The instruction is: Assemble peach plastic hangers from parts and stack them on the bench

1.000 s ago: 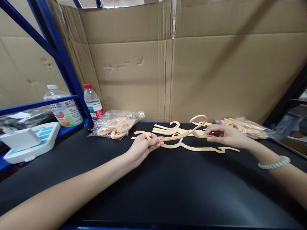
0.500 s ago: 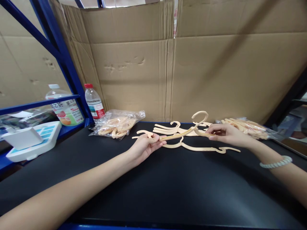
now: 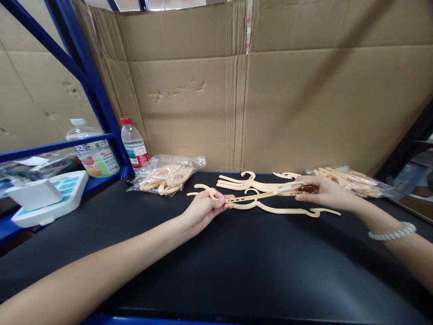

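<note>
Since the earlier frames, the wooden hanger (image 3: 260,196) held between both hands has rolled flat: its hook, previously standing up above the right hand, now lies level and out of sight behind the strip. Behind the work stands a cardboard wall (image 3: 237,90), and the black counter (image 3: 237,262) carries everything. On the counter lie two clear bags of hanger parts (image 3: 165,175) (image 3: 345,179), a water bottle (image 3: 134,143) and loose hangers (image 3: 270,208) just beyond the hands. The left hand (image 3: 203,210) pinches the hanger's left end closed between thumb and fingers; the right hand (image 3: 321,192) grips the right end likewise. The hanger is raised slightly above the counter, long axis running left to right, seen edge-on with slots visible. Judged step: inspecting or aligning the piece; any next move calls for a steady two-handed grip.
</note>
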`<action>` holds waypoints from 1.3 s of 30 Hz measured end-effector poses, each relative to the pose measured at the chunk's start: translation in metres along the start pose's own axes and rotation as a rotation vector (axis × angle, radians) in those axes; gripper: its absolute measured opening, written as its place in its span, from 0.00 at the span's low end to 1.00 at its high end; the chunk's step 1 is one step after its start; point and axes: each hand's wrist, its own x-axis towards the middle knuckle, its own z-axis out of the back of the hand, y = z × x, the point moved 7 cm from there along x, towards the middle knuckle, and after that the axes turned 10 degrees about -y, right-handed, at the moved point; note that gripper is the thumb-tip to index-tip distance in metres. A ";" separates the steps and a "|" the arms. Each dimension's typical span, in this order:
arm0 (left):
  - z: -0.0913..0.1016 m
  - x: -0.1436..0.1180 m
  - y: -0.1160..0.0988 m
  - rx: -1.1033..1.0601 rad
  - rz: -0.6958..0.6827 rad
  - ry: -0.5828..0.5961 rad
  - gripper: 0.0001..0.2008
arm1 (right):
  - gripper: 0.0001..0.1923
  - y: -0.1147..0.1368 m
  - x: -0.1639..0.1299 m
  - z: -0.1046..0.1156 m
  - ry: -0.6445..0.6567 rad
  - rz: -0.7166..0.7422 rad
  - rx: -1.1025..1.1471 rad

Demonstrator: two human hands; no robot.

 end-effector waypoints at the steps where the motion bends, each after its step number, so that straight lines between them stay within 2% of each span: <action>1: 0.000 0.000 0.000 0.003 -0.004 -0.002 0.14 | 0.22 0.000 0.000 0.000 0.007 -0.004 0.005; 5: 0.001 0.001 -0.002 0.008 -0.033 -0.019 0.13 | 0.19 0.001 0.000 -0.002 0.024 0.011 0.017; 12: 0.003 -0.004 -0.005 0.008 -0.072 -0.101 0.13 | 0.18 0.010 -0.001 -0.002 0.016 0.041 -0.023; 25: 0.004 -0.005 -0.009 -0.011 -0.133 -0.126 0.13 | 0.20 0.015 -0.003 -0.004 0.055 -0.017 0.030; 39: 0.006 -0.004 -0.012 -0.053 -0.164 -0.144 0.13 | 0.17 0.011 -0.006 -0.010 0.090 -0.052 0.071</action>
